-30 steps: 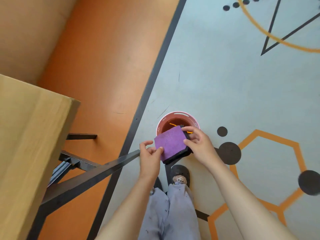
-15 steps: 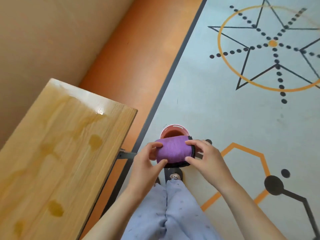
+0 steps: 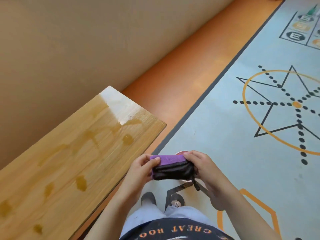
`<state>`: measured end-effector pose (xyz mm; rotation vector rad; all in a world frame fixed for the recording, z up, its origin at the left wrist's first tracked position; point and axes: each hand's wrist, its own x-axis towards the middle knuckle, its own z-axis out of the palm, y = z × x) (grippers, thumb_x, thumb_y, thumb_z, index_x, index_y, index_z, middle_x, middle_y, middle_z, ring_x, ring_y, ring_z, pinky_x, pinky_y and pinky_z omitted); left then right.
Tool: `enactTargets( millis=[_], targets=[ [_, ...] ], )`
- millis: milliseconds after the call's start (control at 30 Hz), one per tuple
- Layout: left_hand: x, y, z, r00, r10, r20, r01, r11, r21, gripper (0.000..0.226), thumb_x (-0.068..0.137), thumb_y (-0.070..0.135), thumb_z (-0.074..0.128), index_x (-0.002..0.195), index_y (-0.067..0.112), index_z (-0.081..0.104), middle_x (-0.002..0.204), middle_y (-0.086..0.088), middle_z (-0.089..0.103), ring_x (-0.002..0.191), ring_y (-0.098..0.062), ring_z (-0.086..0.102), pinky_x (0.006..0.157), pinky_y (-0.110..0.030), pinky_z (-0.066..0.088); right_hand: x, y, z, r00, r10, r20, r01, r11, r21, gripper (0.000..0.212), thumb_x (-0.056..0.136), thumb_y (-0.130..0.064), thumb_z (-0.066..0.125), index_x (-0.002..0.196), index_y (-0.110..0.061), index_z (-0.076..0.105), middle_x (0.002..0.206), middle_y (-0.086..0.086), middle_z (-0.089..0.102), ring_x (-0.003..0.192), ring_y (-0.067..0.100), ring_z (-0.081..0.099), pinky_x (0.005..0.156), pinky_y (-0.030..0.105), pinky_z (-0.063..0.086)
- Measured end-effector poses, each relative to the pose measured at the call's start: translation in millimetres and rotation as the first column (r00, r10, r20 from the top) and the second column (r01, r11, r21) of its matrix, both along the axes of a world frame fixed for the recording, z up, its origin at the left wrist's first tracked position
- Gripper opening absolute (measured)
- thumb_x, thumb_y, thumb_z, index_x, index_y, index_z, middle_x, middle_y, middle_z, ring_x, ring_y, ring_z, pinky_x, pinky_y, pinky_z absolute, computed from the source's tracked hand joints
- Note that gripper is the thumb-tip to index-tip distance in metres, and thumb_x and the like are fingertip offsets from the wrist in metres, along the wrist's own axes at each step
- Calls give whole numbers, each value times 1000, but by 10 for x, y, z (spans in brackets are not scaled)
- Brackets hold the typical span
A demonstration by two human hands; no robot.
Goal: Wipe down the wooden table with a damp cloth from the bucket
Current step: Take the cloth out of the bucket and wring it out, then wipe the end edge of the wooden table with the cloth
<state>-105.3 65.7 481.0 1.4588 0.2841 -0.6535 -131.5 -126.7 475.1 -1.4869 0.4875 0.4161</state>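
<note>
Cloth sits between both my hands, a folded pad, purple on top and black below, held over the floor just off the near edge of the wooden table; it touches no wood. My left hand grips the left end, thumb pressed on the purple face and fingers curled round behind; my right hand grips the other end, its fingers wrapped over the top edge; a black loop hangs from the lower right corner. Beneath the cloth stands the bucket, only a sliver of red rim showing past my knuckles. Whether the cloth is wet I cannot tell from here. Amber puddles lie scattered along the table top, with a glossy sheen near the far corner; so I judge the fetching done and the wiping itself barely begun, if at all; the whole surface is left to cover, puddle by puddle.
</note>
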Motion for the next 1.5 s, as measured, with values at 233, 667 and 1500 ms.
enactTargets(
  millis=[233,667,1500],
  targets=[
    [-144,114,-17,995,58,87,-73,981,180,40,68,27,83,99,16,61,88,-4,73,77,-15,68,68,-26,51,124,231,25,979,199,55,-183,959,-217,37,60,-40,76,84,-16,59,75,4,68,69,15,63,64,35,51],
    [-449,701,-4,825,251,506,-489,768,415,16,80,20,74,80,30,62,76,16,65,73,-4,63,64,-28,56,169,1350,-16,819,502,277,-147,650,-746,24,78,-29,67,79,-22,43,76,-6,54,70,12,51,54,20,37],
    [-1856,3281,-174,670,633,388,-742,566,359,26,80,14,74,95,31,62,90,10,69,85,2,63,70,-12,45,-225,3741,203,436,890,135,-792,451,-412,16,91,-18,57,100,-23,70,92,-5,73,89,6,67,89,32,53]
  ],
)
